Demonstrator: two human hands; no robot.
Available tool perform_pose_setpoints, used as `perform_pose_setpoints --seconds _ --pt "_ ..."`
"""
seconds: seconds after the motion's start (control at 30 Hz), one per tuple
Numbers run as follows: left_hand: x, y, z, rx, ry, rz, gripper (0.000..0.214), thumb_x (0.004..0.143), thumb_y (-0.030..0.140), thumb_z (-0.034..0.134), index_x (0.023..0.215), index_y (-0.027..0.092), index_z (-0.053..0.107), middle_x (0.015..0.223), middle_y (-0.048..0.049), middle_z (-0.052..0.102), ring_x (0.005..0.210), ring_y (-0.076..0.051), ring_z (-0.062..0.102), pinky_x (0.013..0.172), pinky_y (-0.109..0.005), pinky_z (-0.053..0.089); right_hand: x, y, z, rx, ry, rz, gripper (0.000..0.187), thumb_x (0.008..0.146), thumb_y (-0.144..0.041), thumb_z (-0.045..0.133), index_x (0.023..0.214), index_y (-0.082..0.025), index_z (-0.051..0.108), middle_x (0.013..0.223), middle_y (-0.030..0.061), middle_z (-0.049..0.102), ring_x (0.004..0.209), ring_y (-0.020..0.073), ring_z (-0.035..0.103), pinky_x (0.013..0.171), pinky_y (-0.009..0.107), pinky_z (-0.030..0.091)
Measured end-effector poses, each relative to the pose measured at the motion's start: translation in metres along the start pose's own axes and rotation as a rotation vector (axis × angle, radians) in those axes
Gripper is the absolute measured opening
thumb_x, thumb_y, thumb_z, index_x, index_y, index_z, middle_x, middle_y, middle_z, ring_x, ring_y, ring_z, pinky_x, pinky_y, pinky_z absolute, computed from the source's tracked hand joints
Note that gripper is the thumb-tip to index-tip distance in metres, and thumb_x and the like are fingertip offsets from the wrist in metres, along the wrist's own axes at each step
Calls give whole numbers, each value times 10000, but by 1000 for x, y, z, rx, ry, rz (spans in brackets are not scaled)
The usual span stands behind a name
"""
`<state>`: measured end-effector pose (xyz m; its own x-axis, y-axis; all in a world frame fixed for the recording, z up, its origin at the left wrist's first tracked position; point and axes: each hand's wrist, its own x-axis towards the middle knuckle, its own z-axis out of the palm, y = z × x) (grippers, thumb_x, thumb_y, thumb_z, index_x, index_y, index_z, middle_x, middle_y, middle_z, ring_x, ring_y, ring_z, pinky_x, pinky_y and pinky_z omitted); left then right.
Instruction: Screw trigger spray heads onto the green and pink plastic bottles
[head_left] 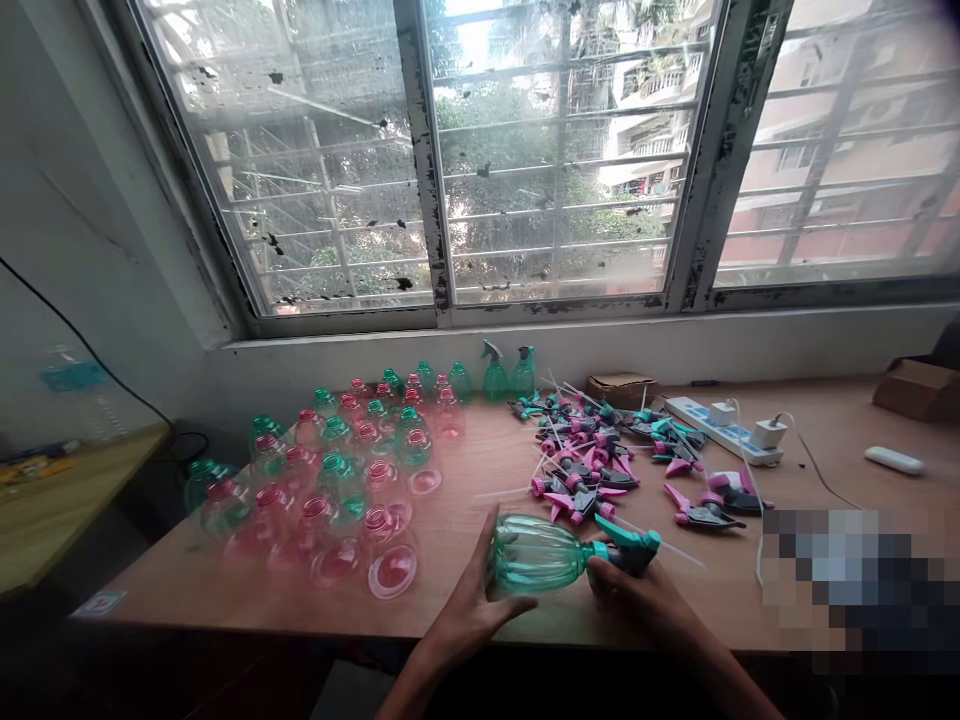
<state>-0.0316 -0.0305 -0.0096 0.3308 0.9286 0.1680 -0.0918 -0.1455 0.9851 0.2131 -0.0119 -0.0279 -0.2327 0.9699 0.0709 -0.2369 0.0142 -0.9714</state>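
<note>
Over the table's (720,620) near edge, just right of its middle, a green bottle (540,552) lies on its side in the air, base to the left. The left hand (474,598) cups the base, thumb and fingers spread about the bottle's width. The right hand (626,588) is curled about the spray head (634,550) at the neck; its fingers are partly hidden, so how tightly they close I cannot tell. Pink and green bottles (379,478) crowd the table's left end; loose heads (585,455) lie heaped towards the far edge, beside a power strip (724,430).
</note>
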Motion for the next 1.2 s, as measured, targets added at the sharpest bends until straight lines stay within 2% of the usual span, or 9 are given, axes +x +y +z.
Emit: perform_pose_setpoints --seconds 0.17,0.33,0.47,0.6,0.7,0.83,0.93,1.03,1.2 --pt "1 1 -1 22 21 -8 1116 692 423 853 1556 284 160 1540 -143 396 1426 -358 359 1194 -511 239 -1 0 1 -37 7 14 425 672 -538 824 881 -209 655 573 -14 659 563 182 562 575 300 416" --pt "-1 4 0 54 -1 1 1119 728 313 840 1556 341 88 1565 -104 362 1428 -322 365 1193 -492 252 1 1 1 47 -3 18 398 710 -549 791 708 -195 609 555 -30 588 513 146 519 520 281 397" --pt "-1 2 0 50 7 -8 1150 721 333 842 1558 341 53 1586 -109 327 1440 -325 344 1202 -507 220 0 1 0 12 5 7 400 705 -539 798 820 -189 643 557 -26 606 515 159 538 517 289 405" --pt "0 1 -2 76 19 -19 1034 745 422 806 1553 296 173 1599 -130 303 1469 -337 285 1209 -495 214 -1 -1 -1 -24 -11 24 381 697 -522 813 835 -208 647 583 -10 653 537 169 544 545 301 414" --pt "0 0 -3 123 25 -13 1035 739 355 822 1549 320 179 1606 -107 298 1475 -334 273 1216 -499 187 -2 -3 -2 -24 -23 38 372 725 -534 789 814 -204 643 595 -14 641 546 173 549 564 312 424" --pt "-1 0 -2 163 35 16 1057 761 294 806 1552 359 108 1628 -62 254 1489 -317 237 1227 -498 113 -3 -6 -4 2 -44 22 353 788 -504 752 930 -205 632 611 -34 634 554 167 567 578 308 426" --pt "-1 5 -1 119 19 13 994 807 372 757 1559 318 109 1620 -82 277 1482 -317 258 1226 -494 141 -4 -7 -3 6 -27 38 339 771 -485 777 913 -213 634 627 -29 656 575 168 576 587 302 432" --pt "0 9 -1 102 9 17 910 831 422 723 1554 260 193 1587 -112 348 1458 -330 315 1218 -492 188 -5 -7 -1 -7 11 81 371 710 -492 821 888 -225 635 624 -25 673 583 182 588 597 312 446" --pt "1 0 -3 40 -17 10 971 812 325 760 1554 331 134 1602 -77 326 1458 -317 320 1212 -489 204 -2 -9 -1 -20 -9 13 357 738 -522 784 769 -199 636 606 -23 640 549 164 574 572 301 441"
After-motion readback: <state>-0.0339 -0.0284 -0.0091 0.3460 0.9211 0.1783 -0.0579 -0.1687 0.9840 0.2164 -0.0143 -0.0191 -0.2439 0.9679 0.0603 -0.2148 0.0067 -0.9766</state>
